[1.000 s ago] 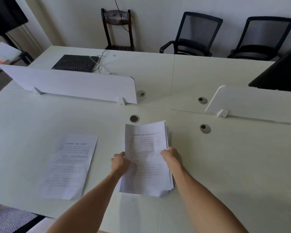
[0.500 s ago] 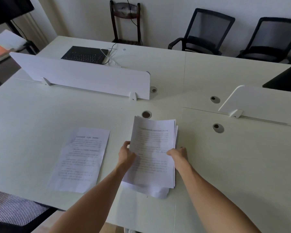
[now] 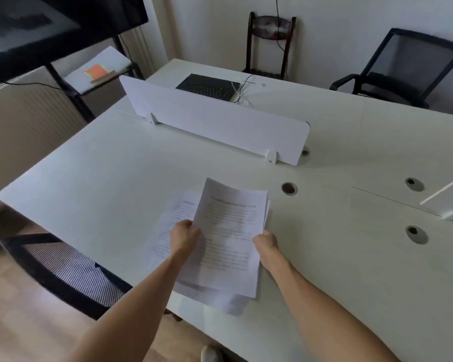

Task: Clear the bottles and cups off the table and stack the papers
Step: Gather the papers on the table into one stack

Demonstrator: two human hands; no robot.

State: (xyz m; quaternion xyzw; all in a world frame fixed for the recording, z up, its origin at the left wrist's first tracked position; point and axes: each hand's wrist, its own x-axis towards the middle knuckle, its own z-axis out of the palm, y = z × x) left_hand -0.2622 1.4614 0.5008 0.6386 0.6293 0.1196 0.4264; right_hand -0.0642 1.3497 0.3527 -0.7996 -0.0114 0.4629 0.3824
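Head view, frame centre: left hand (image 3: 185, 235) and right hand (image 3: 266, 240) grip paper stack (image 3: 229, 239) edges. Stack seemingly above loose sheet (image 3: 173, 218) on table (image 3: 102, 173).

The stack of papers (image 3: 228, 231) carries printed lines, all too blurred to read; the single sheet (image 3: 173, 218) just left of it likewise.

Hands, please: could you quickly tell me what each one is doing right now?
Left hand: closed on the left edge of the paper stack.
Right hand: closed on the same stack's right edge.
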